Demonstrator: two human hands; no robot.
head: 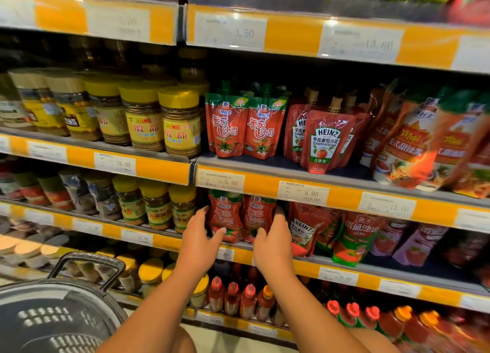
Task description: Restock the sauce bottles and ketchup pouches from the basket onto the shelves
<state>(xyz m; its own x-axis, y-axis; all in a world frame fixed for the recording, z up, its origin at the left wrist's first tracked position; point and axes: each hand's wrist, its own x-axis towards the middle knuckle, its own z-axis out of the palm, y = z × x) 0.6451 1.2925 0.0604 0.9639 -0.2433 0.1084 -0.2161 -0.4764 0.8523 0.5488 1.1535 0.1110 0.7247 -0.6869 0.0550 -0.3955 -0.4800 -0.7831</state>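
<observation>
Left hand (197,236) and right hand (273,242), fingers released, flank two red tomato-sauce pouches (240,217) on store shelf (344,266). Heinz Tomato Ketchup pouch (324,140) above, tag 5.90. Grey basket (53,313) lower left.

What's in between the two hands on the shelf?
In the head view, two red ketchup pouches with green tops stand side by side between the left hand and the right hand.
</observation>
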